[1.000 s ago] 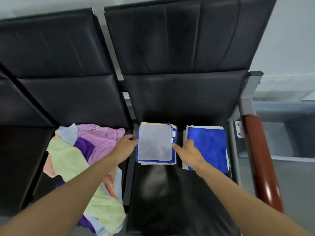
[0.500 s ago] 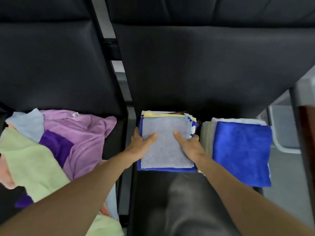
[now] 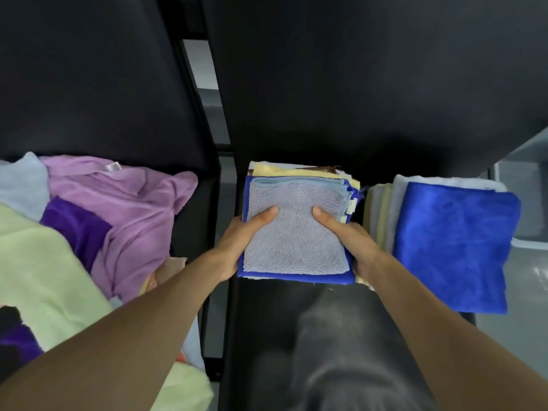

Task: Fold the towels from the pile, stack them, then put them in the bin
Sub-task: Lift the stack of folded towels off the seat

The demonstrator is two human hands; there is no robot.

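Note:
A stack of folded towels, grey on top with blue and yellow layers beneath, sits on the middle black seat. My left hand grips its left edge, thumb on the grey top. My right hand grips its right edge the same way; the fingers of both hands are hidden under the stack. A second folded stack topped by a bright blue towel lies just to the right. The unfolded pile of purple, pale green and light blue towels covers the left seat.
Black seat backs rise right behind the stacks. A grey bin shows at the far right beyond the blue-topped stack. The front of the middle seat lies bare between my forearms.
Both hands moved from beside the grey-topped stack onto its side edges and now grip it. The view has dropped closer to the seat.

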